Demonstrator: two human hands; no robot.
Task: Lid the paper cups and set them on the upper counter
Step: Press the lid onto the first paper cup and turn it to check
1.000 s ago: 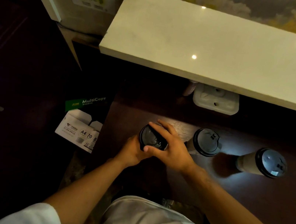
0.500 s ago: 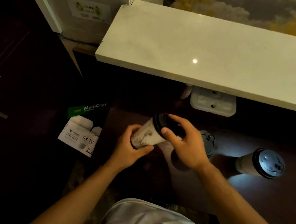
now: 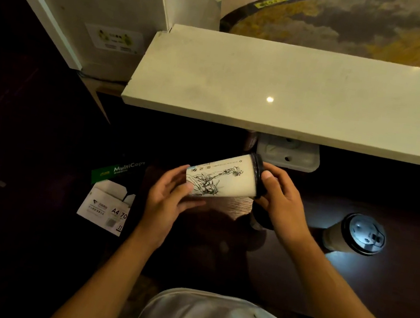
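Note:
A white paper cup point(image 3: 227, 182) with a Statue of Liberty drawing and a black lid lies nearly on its side in the air above the dark lower desk. My left hand point(image 3: 169, 199) grips its base end. My right hand point(image 3: 281, 203) holds the lidded end, fingers around the rim. A second lidded cup point(image 3: 262, 219) stands mostly hidden behind my right hand. A third lidded cup point(image 3: 356, 234) stands upright on the desk at the right. The pale upper counter point(image 3: 283, 88) runs across just beyond.
A white power socket block point(image 3: 289, 155) sits under the counter's edge behind the held cup. A box of A4 paper point(image 3: 112, 193) lies on the floor at the left. A pale pillar point(image 3: 102, 18) stands at the counter's left end.
The cup has been lifted off the desk and tipped from upright to almost sideways, lid pointing right. Both hands stayed on it. The view has tilted upward.

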